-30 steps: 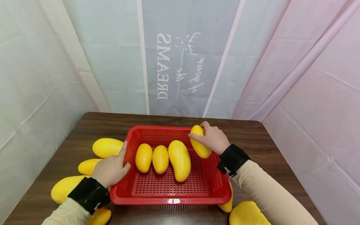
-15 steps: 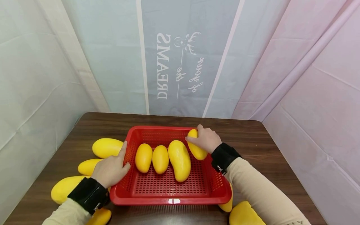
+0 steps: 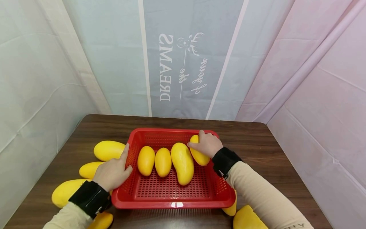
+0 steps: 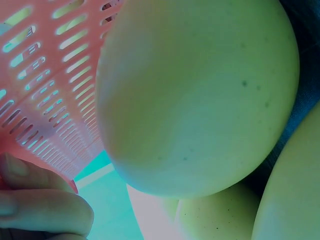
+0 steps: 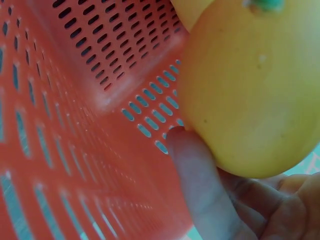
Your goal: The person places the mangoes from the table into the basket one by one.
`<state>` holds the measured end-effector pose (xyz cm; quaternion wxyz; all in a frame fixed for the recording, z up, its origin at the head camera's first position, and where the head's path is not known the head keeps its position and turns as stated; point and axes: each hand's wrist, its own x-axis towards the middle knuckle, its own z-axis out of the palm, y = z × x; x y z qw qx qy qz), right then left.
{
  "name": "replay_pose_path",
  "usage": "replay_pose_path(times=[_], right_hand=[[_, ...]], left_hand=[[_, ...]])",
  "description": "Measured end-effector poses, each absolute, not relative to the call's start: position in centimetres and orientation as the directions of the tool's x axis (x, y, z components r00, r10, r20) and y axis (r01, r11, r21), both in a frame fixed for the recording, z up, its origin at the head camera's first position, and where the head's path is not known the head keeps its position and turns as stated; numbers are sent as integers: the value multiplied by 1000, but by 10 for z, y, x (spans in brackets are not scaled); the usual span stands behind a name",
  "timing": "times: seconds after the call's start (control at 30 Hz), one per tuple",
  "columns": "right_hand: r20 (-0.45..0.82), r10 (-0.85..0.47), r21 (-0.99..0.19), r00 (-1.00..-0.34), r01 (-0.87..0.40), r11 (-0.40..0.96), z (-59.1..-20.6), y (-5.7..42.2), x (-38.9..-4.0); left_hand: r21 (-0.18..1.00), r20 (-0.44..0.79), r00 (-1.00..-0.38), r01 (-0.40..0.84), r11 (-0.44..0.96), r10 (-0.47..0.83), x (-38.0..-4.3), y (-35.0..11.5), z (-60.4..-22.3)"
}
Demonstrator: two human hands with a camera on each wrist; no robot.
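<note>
In the head view, a red plastic basket (image 3: 174,204) with perforated walls holds several yellow mangoes. My right hand (image 3: 210,145) grips a mango (image 3: 200,156) low inside its right part, thumb on the left side. Close by on the left lies a large curved mango (image 3: 183,163), with two smaller mangoes beyond it. In the right wrist view the gripped mango (image 5: 255,90) shows a green stem spot near the basket wall. My left hand (image 3: 112,171) holds the basket's left side, thumb inside, index finger along the rim. Its curled fingers (image 4: 45,205) show beside the wall in the left wrist view.
Several mangoes (image 3: 108,150) lie on the dark wooden table (image 3: 257,152) left of the basket, partly behind my left hand. At front right are another mango (image 3: 230,208) and a larger yellow piece (image 3: 248,219). Fabric curtains (image 3: 183,63) stand behind the table.
My right hand has moved left and down into the basket with its mango, toward the large curved one. The left hand and the basket have stayed still.
</note>
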<state>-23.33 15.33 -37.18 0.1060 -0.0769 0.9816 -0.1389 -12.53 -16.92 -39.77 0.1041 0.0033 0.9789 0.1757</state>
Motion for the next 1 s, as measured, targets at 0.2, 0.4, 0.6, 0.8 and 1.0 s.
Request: replay_pose_path(times=[0.2, 0.4, 0.6, 0.8, 1.0], right_hand=[[-190, -180, -281, -965, -123, 952, -375, 152, -233], [-204, -167, -286, -965, -105, 953, -378, 152, -233], [-203, -170, -275, -964, -110, 955, -381, 151, -234], [-202, -162, -283, -966, -100, 954, -385, 150, -232], [-213, -153, -279, -965, -90, 956, -388, 149, -231]], left_hand=[[345, -205, -978, -33, 938, 41, -125, -169, -398], [347, -207, -977, -35, 937, 40, -125, -169, -399], [361, -210, -977, -39, 932, 41, -125, -169, -399], [356, -213, -976, -40, 933, 40, -125, -169, -399], [349, -205, -978, -33, 936, 42, -126, -168, -399]])
